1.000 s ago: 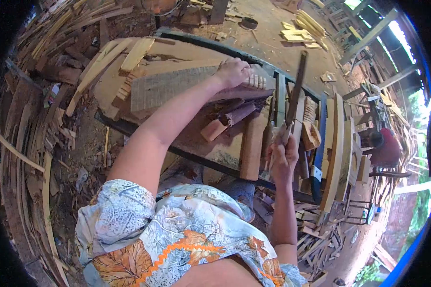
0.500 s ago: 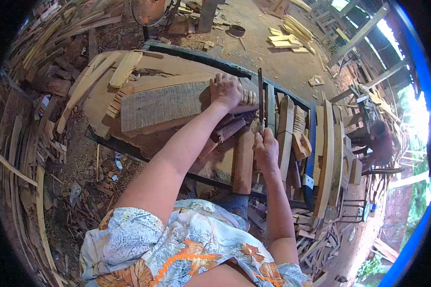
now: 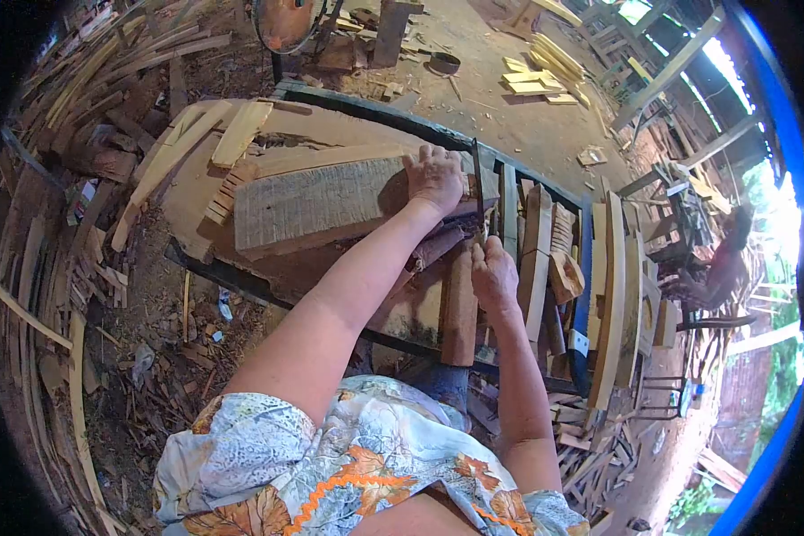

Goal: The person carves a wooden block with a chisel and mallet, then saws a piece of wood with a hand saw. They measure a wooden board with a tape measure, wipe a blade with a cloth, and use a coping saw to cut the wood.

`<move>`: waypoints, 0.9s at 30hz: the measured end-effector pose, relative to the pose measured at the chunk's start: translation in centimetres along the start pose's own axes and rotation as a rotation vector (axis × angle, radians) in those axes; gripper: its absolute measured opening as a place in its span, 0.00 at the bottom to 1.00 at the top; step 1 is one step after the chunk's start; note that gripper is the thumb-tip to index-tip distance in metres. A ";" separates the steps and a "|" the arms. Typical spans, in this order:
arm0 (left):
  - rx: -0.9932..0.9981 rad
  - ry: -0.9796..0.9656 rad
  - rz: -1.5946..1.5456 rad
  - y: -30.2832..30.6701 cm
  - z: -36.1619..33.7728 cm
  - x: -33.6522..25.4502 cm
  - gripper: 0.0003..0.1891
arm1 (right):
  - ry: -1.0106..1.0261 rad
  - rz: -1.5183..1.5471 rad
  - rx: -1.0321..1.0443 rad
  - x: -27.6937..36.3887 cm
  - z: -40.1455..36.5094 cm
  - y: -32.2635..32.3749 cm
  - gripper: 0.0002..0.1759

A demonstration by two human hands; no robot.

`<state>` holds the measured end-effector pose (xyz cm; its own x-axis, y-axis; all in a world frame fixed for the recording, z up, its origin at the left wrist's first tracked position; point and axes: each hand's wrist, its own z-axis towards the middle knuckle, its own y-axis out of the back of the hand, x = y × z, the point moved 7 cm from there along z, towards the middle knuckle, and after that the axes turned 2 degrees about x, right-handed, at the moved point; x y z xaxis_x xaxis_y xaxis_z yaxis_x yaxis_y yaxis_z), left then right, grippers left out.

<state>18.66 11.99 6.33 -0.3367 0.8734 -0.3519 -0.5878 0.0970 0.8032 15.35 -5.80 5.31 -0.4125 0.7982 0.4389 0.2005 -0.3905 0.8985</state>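
Observation:
A thick grey wood block (image 3: 322,204) lies slantwise on the workbench. On its right part my left hand (image 3: 436,181) presses down, fingers curled over the far edge. My right hand (image 3: 495,275) is closed round the handle of a long thin blade (image 3: 477,179), which points away from me beside the block's right end. Whether the blade touches the wood is hard to tell. A reddish-brown wood piece (image 3: 458,308) lies just left of my right hand. To its right is a row of wood strips (image 3: 534,246) along the bench.
Dark metal edging (image 3: 375,112) runs round the bench. Long curved boards (image 3: 609,295) stand along its right side. Scrap wood (image 3: 49,295) covers the ground at left. Yellow planks (image 3: 545,76) lie on the floor beyond. Another person (image 3: 724,268) is partly visible at the right.
The view has shifted slightly, and the block appears a little further right. My left hand stays on it. The blade is now more upright in view and sits nearer my left hand.

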 end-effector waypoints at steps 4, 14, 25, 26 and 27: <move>-0.032 -0.049 -0.061 0.2 -0.3 0.1 0.11 | -0.029 -0.037 0.022 0.1 0.2 -0.2 0.17; -0.022 0.014 -0.036 0.3 0.3 0.3 0.11 | -0.045 -0.027 0.089 -1.0 -7.5 0.7 0.15; -0.032 0.038 -0.037 0.7 0.2 0.3 0.11 | -0.089 0.013 0.039 0.7 5.5 -0.9 0.17; -0.026 0.040 -0.038 0.6 0.1 0.3 0.11 | -0.097 -0.022 0.031 0.7 5.3 -0.9 0.16; -0.045 0.039 -0.047 0.5 0.1 0.3 0.11 | 0.023 -0.036 -0.078 0.8 3.7 -0.5 0.16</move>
<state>18.31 12.37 6.65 -0.3359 0.8491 -0.4077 -0.6355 0.1152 0.7634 18.25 -3.26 5.21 -0.4388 0.8019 0.4055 0.1161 -0.3969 0.9105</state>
